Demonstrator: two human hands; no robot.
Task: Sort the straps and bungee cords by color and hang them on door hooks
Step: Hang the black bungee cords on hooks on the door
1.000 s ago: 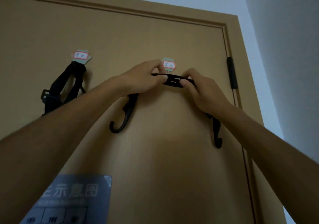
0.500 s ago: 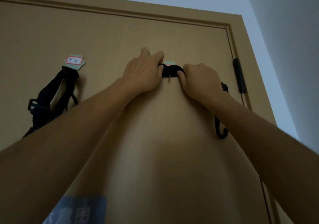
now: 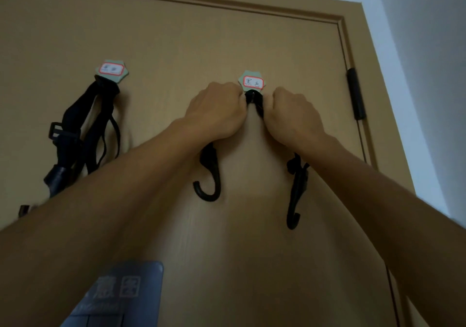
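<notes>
Tan woodgrain door (image 3: 227,36), fists (image 3: 216,112) (image 3: 293,114) gripping black bungee cord (image 3: 254,102), curved hook-ends dangling

Bare door (image 3: 252,263) below — dangling cord ends (image 3: 296,190) flanking

head view, close, tilted upward at door (image 3: 176,36), perhaps

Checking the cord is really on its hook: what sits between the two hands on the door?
In the head view, the black bungee cord loops over the labelled door hook between the left hand and right hand.
</notes>
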